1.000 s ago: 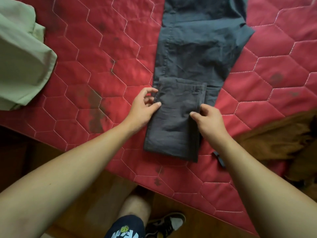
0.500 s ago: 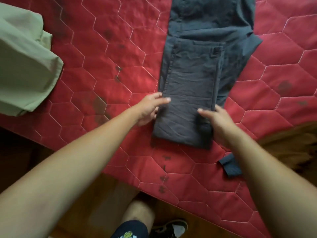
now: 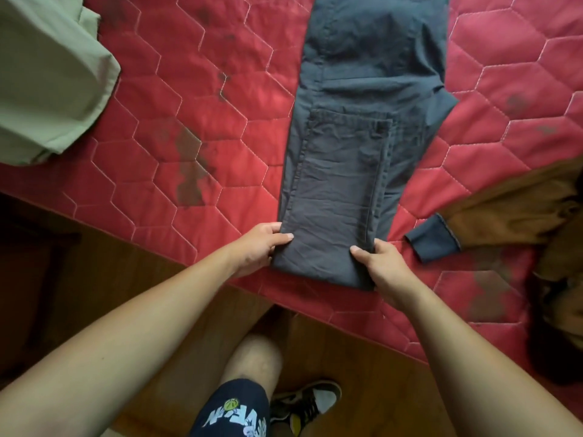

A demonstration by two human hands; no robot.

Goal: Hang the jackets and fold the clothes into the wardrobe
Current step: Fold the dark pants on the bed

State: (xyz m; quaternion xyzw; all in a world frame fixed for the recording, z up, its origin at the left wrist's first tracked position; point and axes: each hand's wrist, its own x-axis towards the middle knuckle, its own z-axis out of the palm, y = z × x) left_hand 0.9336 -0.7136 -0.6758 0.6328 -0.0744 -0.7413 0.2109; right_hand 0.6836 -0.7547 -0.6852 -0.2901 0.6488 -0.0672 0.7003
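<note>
Far to my left a pale green garment (image 3: pixel 47 83) lies loose and unfolded on the red quilted bed (image 3: pixel 195 99), so that one is not yet dealt with. Next comes my left grip (image 3: pixel 258 247), narrow, thumb on top and fingers curled at the edge. It pinches the near left corner of the dark grey trousers (image 3: pixel 344 190).

The trousers lie lengthwise away from me, close to the bed's front edge. The legs are together and the leg ends are already turned up over the upper part, so the near end is a doubled fold. My right grip (image 3: pixel 383 266) holds the near right corner the same way, thumb pressed on the cloth.

I judge this piece about half folded; one more turn toward the waistband should make a packet I can carry. Just right of that hand a navy cuff (image 3: pixel 432 241) sticks out, seemingly the sleeve end of a brown jacket (image 3: pixel 511 212) heaped on the bed's right side, not on a hanger. The wardrobe is out of sight and nothing I can see is put away, so most of the job remains.
</note>
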